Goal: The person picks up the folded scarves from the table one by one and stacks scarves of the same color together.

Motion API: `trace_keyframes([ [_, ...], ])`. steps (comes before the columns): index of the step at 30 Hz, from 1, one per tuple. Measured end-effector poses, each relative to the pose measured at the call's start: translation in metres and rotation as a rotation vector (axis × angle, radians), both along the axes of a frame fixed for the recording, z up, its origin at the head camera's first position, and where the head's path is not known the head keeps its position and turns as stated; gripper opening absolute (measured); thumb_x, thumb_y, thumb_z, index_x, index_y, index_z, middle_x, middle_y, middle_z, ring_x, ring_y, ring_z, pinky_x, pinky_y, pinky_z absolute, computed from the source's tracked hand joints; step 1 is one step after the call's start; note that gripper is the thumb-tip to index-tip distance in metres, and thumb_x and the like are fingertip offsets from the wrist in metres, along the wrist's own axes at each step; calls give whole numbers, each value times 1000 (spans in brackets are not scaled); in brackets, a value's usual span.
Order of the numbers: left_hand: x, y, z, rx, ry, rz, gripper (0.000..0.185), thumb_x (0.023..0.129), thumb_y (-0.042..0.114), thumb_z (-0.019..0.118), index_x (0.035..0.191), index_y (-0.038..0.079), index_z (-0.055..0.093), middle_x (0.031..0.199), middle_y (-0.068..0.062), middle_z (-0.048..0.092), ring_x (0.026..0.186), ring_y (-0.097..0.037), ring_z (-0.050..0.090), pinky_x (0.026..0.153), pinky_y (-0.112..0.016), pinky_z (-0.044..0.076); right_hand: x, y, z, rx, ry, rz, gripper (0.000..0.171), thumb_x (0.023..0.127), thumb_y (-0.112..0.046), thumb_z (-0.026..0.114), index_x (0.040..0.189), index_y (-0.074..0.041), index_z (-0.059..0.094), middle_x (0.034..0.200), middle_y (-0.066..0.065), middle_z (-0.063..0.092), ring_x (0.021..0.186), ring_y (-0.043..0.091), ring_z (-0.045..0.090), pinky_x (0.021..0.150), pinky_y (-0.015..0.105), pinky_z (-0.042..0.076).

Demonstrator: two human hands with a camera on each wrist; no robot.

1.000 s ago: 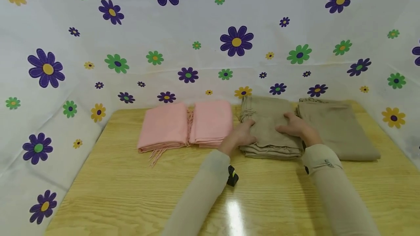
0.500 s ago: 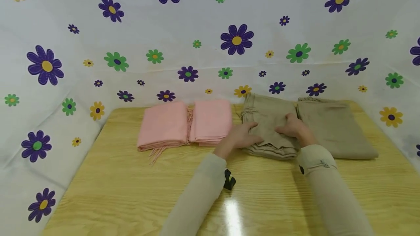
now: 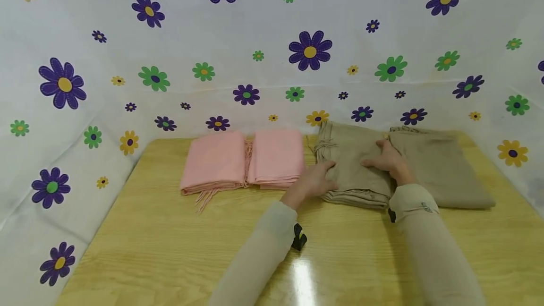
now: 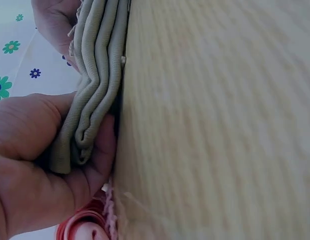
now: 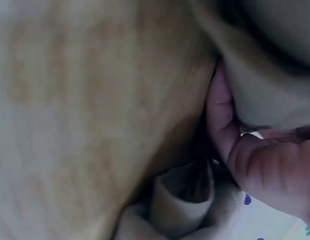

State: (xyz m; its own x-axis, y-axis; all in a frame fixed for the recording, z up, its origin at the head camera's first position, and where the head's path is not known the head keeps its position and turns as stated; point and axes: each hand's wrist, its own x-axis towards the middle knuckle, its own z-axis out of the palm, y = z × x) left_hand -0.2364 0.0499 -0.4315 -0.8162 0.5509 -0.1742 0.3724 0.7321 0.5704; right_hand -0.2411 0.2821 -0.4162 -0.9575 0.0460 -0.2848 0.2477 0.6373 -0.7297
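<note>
— Both hands sit on the folded tan scarf [image 3: 354, 164] at table centre: left hand [image 3: 316, 179] now grips its 7 o'clock corner, thumb under, after lying flat on top.

— Right hand [image 3: 388, 160]?

— Slid toward 1 o'clock, apparently flat. Second tan scarf [image 3: 437, 164] touches at 3 o'clock; pink scarves [image 3: 244, 162] at 9.

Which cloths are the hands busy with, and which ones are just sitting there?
Busy with:
- folded tan cloth, the left one of the tan pair
- left hand gripping its near left corner
- right hand resting on top of it

Just sitting there:
- second tan cloth at the right
- two folded pink cloths
- wooden table underneath
</note>
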Motion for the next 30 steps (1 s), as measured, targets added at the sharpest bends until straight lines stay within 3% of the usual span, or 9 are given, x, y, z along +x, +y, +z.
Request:
trace_keyframes([
  [7, -3, 0, 12, -70, 4, 2, 65, 95, 25, 68, 152, 10, 40, 151, -11, 46, 138, -28, 44, 111, -36, 37, 3, -1, 3, -61, -25, 17, 95, 93, -24, 67, 158, 0, 3, 158, 36, 7, 141, 54, 18, 112, 62, 23],
  [18, -10, 1, 6, -19, 71, 47, 61, 92, 17, 71, 148, 13, 46, 147, -9, 51, 136, -26, 46, 110, -36, 38, 7, 3, -1, -59, -2, -6, 91, 93, -22, 66, 156, 4, 6, 156, 38, 9, 141, 54, 19, 112, 61, 24],
  [23, -13, 1, 8, -43, 106, 78, 58, 92, 17, 71, 146, 16, 49, 144, -10, 53, 133, -27, 49, 108, -38, 40, 5, 2, -2, -69, 2, -7, 92, 91, -21, 68, 156, 5, 7, 156, 39, 9, 141, 54, 16, 113, 61, 21],
  [30, 1, 7, 10, -142, 120, 102, 66, 95, 34, 66, 152, 19, 39, 145, -12, 52, 133, -31, 48, 103, -45, 45, -1, 3, -3, -59, 28, -60, 87, 92, -23, 65, 156, 3, 12, 155, 41, 3, 143, 56, 0, 113, 65, 17],
])
